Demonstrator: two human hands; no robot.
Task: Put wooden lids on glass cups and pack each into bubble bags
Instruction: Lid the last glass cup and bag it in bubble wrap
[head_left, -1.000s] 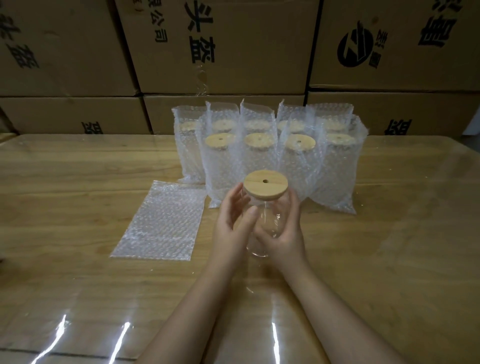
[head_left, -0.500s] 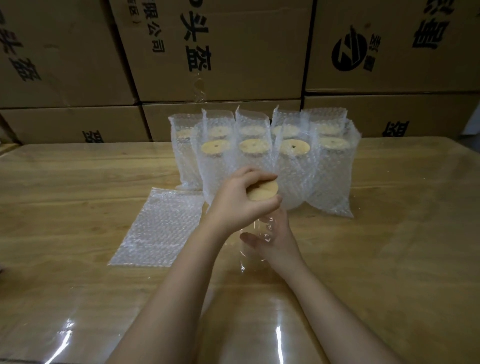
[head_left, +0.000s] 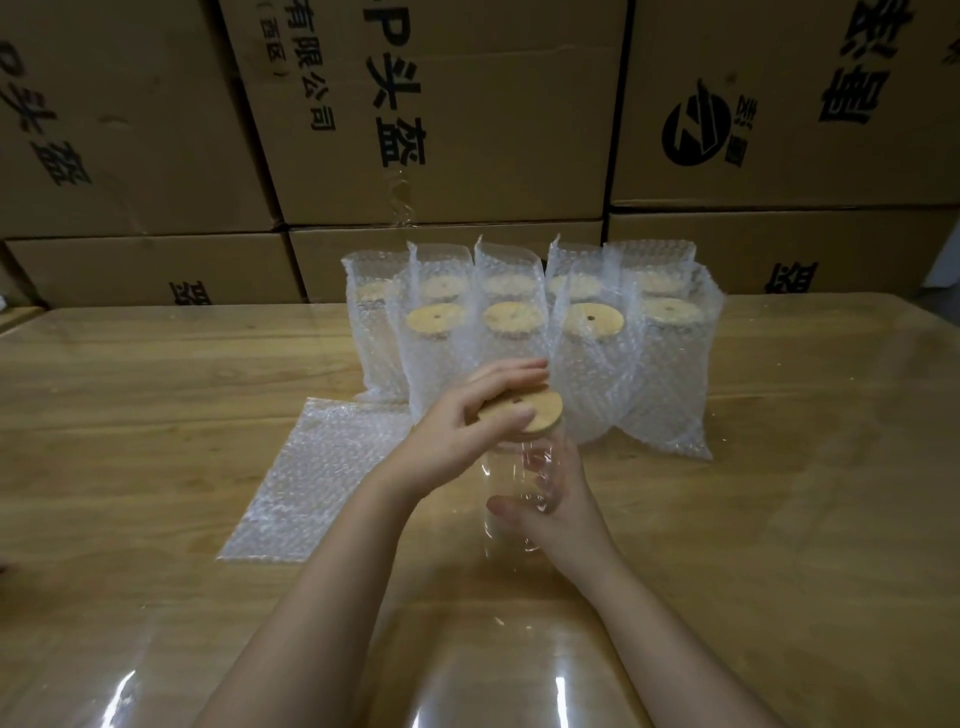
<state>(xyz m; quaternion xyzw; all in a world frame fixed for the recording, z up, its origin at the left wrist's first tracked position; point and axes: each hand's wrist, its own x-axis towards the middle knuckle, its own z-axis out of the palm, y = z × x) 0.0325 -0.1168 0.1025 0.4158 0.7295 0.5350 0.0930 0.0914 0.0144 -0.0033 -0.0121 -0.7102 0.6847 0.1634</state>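
A clear glass cup (head_left: 506, 499) stands upright on the table in front of me, with a round wooden lid (head_left: 540, 413) on its mouth. My left hand (head_left: 467, 426) lies over the lid from the left, fingers across its top and thumb at its near rim. My right hand (head_left: 556, 504) wraps the cup's body from the right and behind; its fingers show through the glass. An empty flat bubble bag (head_left: 317, 478) lies on the table to the left of the cup.
Several bubble bags (head_left: 660, 379) each holding a lidded cup stand in two rows just behind the cup. Stacked cardboard boxes (head_left: 426, 114) wall off the back edge of the wooden table (head_left: 805, 519), which has a glossy clear cover.
My left hand left the cup's side and came up over the lid. The right hand stayed around the glass. The view tilted slightly down.
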